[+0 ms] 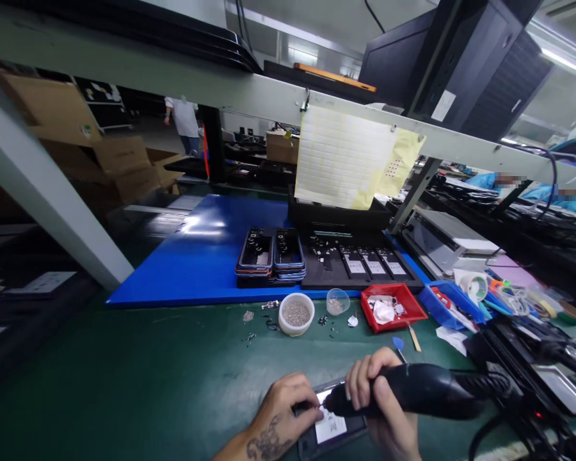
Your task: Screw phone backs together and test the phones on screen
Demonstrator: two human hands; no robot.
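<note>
My right hand [381, 397] is wrapped around a black electric screwdriver [427, 389], which lies nearly level with its tip pointing left. Below the tip is an opened phone [312, 442] with a white-labelled battery [330, 428], flat on the green bench. My left hand [288, 410] rests over the phone's left side, thumb and fingers pinched together right by the screwdriver tip. Whatever is between those fingers is too small or hidden to make out. Ahead stand a white tub of small screws [296, 314] and a clear cup [337, 301].
Stacked phone frames [271, 256] and a black foam tray [365, 262] with phone parts sit on a blue mat [173, 262]. A red bin [393, 307] and a blue bin [451, 304] stand right. A shelf beam [249, 86] crosses above; a person [183, 121] is behind.
</note>
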